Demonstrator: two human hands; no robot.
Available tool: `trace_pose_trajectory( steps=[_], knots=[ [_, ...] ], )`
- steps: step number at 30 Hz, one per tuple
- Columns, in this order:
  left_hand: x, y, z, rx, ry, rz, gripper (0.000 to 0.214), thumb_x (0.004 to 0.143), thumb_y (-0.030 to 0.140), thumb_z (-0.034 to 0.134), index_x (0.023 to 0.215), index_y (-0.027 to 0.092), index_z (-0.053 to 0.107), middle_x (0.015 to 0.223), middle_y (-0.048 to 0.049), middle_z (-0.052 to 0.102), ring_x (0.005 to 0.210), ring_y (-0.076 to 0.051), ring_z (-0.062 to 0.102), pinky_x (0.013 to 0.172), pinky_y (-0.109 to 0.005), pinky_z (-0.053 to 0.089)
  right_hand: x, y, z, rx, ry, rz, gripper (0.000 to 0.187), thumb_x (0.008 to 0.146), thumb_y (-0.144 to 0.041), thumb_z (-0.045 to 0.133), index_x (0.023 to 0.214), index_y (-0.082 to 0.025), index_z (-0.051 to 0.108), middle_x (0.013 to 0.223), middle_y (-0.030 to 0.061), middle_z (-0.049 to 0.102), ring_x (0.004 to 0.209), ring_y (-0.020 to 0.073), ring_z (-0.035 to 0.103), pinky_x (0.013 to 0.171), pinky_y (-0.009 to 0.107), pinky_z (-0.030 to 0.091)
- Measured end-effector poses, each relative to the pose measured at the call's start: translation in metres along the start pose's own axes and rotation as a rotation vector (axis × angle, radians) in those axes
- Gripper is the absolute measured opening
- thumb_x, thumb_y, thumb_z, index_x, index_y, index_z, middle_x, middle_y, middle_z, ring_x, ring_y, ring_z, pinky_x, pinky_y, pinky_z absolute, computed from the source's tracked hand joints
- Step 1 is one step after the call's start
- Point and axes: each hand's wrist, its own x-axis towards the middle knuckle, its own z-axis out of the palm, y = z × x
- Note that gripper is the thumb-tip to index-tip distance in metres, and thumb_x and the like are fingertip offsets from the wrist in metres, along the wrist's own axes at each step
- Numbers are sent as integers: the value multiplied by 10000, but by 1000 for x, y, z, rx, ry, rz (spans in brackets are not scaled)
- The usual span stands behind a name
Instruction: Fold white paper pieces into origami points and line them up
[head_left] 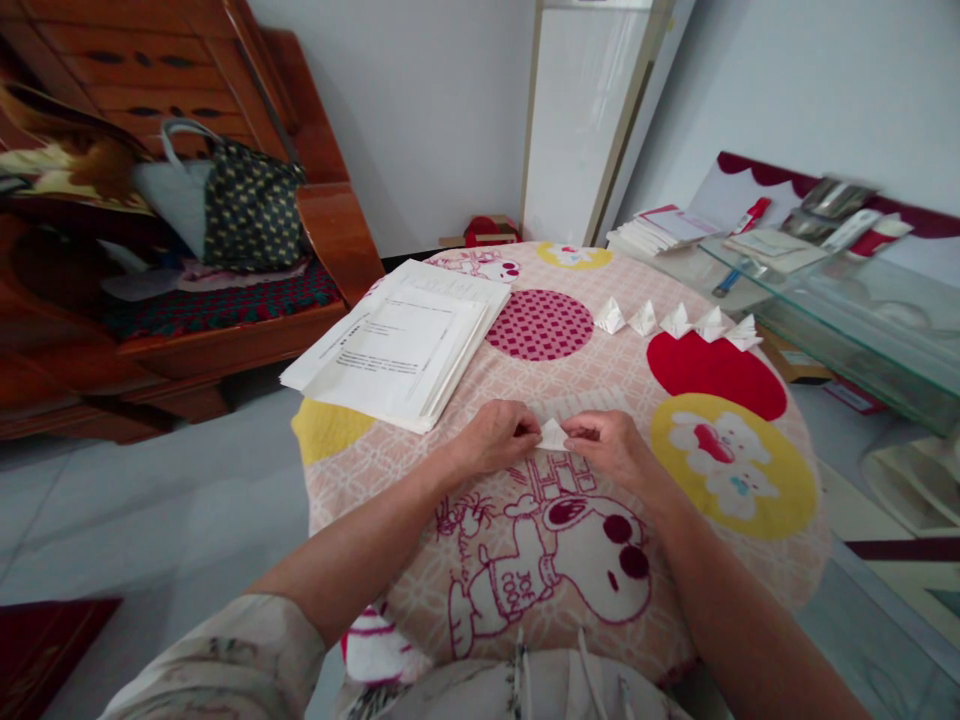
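Note:
Between my two hands is a small folded piece of white paper (pixel 553 435), pointed at the top, just above the table near the printed dog figure. My left hand (pixel 499 436) pinches its left edge, fingers curled. From the other side, my right hand (pixel 606 440) grips the right edge between thumb and fingers. Several finished-looking folded paper pieces (pixel 676 320) stand in a row toward the far right of the table. A thick stack of printed paper sheets (pixel 397 345) lies at the far left.
A patterned cloth (pixel 600 380) covers the round table. Right of it, a glass shelf (pixel 847 300) holds a metal container, a cup and papers. At left stands a wooden bench (pixel 337 225) with a dotted bag (pixel 255 210) on it.

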Motion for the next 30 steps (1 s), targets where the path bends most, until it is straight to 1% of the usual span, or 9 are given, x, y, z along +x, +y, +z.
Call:
trace_pose_trajectory(
  steps=[3, 7, 11, 15, 17, 19, 23, 26, 30],
  knots=[
    [2, 1, 0, -20, -21, -68, 148, 824, 166, 622, 750, 134, 747, 722, -13, 689, 646, -115, 573, 630, -241, 375, 0, -1, -1, -37, 15, 36, 144, 782, -199, 625, 684, -142, 714, 623, 11, 632, 613, 153, 550, 588, 267, 372],
    [3, 3, -1, -4, -20, -97, 164, 820, 184, 613, 743, 134, 750, 710, -14, 693, 630, -116, 562, 611, -241, 364, 0, 2, -1, -104, 20, 37, 185, 789, -229, 631, 629, -149, 677, 555, -15, 561, 563, 128, 475, 570, 268, 324],
    [4, 3, 0, -2, -12, -84, 187, 826, 237, 619, 721, 142, 742, 704, -15, 692, 623, -115, 545, 600, -238, 358, 3, 7, 1, -175, 28, 26, 205, 814, -232, 605, 636, -151, 665, 589, 4, 588, 592, 140, 499, 594, 277, 325],
    [7, 1, 2, 14, -6, -109, 199, 826, 268, 632, 710, 147, 738, 682, -12, 683, 614, -114, 532, 604, -243, 351, 2, 8, -1, -213, -15, -64, 225, 836, -234, 586, 634, -161, 654, 637, 23, 614, 634, 153, 519, 625, 286, 344],
    [8, 1, 4, 31, 2, -123, 205, 830, 275, 635, 710, 146, 739, 674, -12, 678, 608, -114, 526, 604, -247, 346, 2, 7, -2, -225, -31, -80, 239, 840, -240, 585, 621, -165, 643, 635, 22, 609, 635, 155, 517, 628, 287, 347],
    [8, 0, 5, 52, 9, -125, 211, 836, 277, 632, 713, 144, 739, 669, -12, 671, 602, -115, 518, 603, -251, 343, 2, 6, -2, -237, -27, -58, 249, 838, -238, 585, 604, -165, 633, 607, 16, 588, 620, 153, 510, 615, 285, 340],
    [9, -2, 5, 92, 17, -106, 213, 841, 278, 631, 709, 146, 734, 658, -9, 661, 600, -118, 504, 608, -252, 351, 5, 3, 0, -228, -22, 37, 233, 815, -215, 597, 594, -160, 643, 560, 1, 564, 573, 136, 491, 569, 272, 315],
    [11, -2, 5, 96, -8, -115, 219, 845, 276, 633, 703, 142, 732, 643, -6, 649, 597, -120, 505, 611, -255, 354, 8, 1, 2, -238, -14, 98, 216, 799, -207, 617, 595, -155, 663, 554, 4, 575, 562, 133, 497, 558, 269, 312],
    [13, 0, 4, 146, -35, -146, 220, 860, 266, 628, 733, 128, 744, 676, -26, 661, 623, -136, 527, 636, -271, 369, 11, -4, 4, -312, -3, 147, 190, 784, -185, 635, 605, -152, 688, 563, 19, 596, 571, 142, 512, 573, 277, 325]
  ],
)
